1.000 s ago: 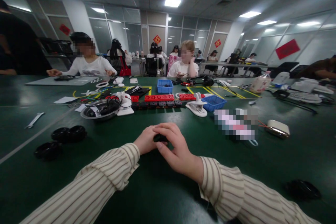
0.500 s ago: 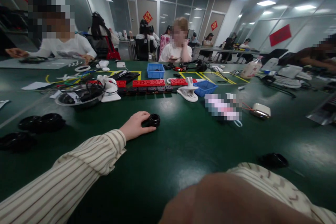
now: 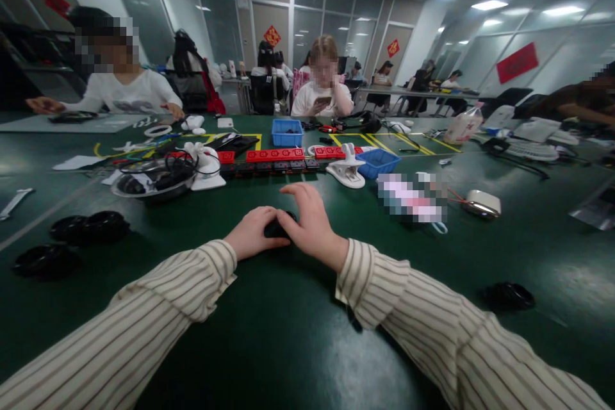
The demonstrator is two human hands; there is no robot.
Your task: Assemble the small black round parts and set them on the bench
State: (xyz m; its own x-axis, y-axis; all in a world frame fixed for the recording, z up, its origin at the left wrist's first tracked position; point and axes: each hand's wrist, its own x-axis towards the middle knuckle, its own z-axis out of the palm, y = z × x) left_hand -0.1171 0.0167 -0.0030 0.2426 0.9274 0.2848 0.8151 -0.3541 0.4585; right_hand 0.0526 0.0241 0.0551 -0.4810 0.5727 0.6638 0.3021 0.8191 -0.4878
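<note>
A small black round part (image 3: 277,227) sits on the green table (image 3: 298,320) in front of me. My left hand (image 3: 253,232) is curled round its left side, fingers and thumb gripping it. My right hand (image 3: 309,224) comes over it from the right, fingers bent on top of the part, which is mostly hidden between the two hands. Both arms wear striped sleeves.
Black round parts lie at the left (image 3: 89,227) and one at the right (image 3: 508,296). Beyond my hands stand a metal bowl of cables (image 3: 154,184), red power strips (image 3: 275,154), blue bins (image 3: 287,132), a white clamp (image 3: 346,173) and a white device (image 3: 483,203). Other people sit across the table.
My right hand has come back from close to the camera and settled on the black part beside my left hand. The left hand has kept its grip on the part.
</note>
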